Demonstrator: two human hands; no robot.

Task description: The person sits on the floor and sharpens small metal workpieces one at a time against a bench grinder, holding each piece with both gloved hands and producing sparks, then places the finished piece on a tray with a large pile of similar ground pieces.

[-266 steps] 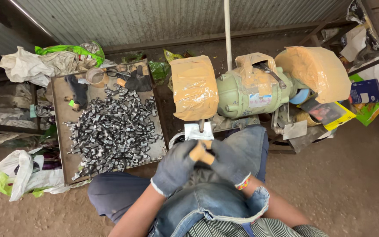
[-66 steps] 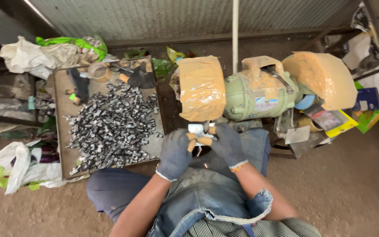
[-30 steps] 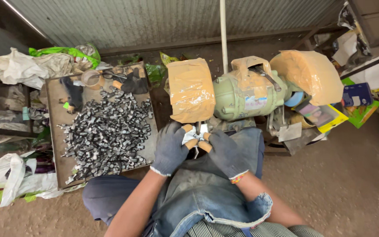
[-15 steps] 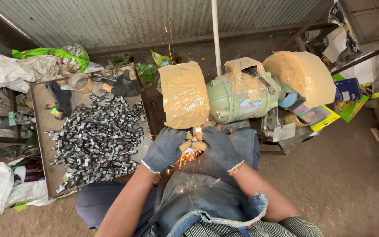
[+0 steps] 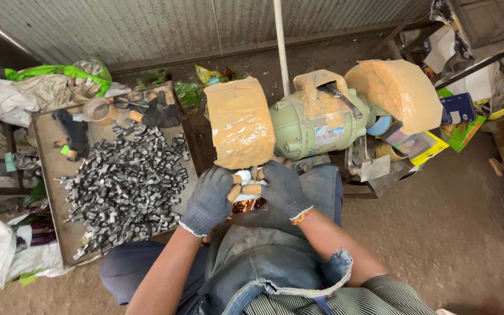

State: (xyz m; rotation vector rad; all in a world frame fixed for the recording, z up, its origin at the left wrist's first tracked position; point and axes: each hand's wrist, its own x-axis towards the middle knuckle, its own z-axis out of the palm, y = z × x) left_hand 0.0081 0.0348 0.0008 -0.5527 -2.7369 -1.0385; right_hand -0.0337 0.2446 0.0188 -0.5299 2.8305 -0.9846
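Both my hands wear dark grey knit gloves. My left hand (image 5: 208,200) and my right hand (image 5: 281,186) together grip a small metal piece (image 5: 244,185) and hold it against the lower edge of the grinder's left wheel guard (image 5: 238,122), which is wrapped in brown tape. Orange sparks (image 5: 246,205) fall below the piece onto my lap. The green bench grinder (image 5: 313,122) stands right in front of me, with a second taped guard (image 5: 398,93) on its right side.
A flat metal tray (image 5: 48,157) at my left holds a heap of several small grey metal parts (image 5: 126,186), a cup and spare gloves. Plastic bags lie at the far left. Boxes and papers sit right of the grinder. A corrugated wall stands behind.
My hands lifted the piece from my lap up to the left wheel. Sparks appeared half a second ago and still fall. The view has shifted slightly.
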